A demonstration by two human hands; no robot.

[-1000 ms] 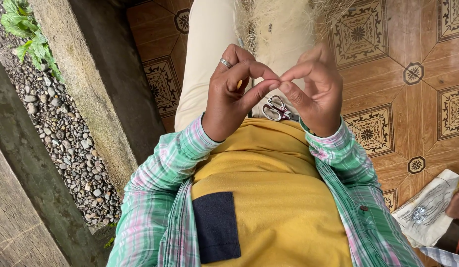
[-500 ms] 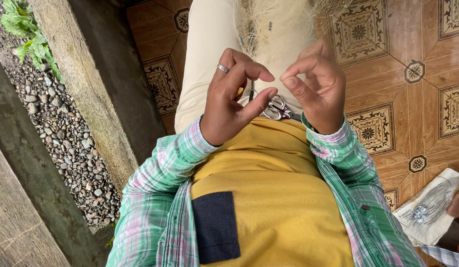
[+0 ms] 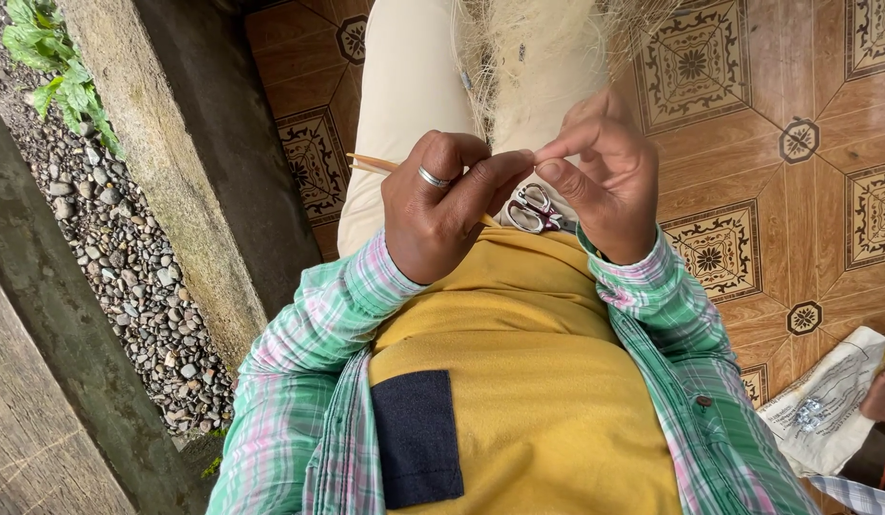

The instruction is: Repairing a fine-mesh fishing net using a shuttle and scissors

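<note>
Left hand (image 3: 442, 215) grips a thin wooden stick (image 3: 371, 163); right hand (image 3: 604, 186) pinches fine pale fibre (image 3: 533, 57) at touching fingertips. Small scissors (image 3: 536, 210) rest on the lap.

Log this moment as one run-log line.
left hand: holds thin stick, fingertip meets right | right hand: pinching at pale fibre bundle | scissors: on lap under hands
</note>
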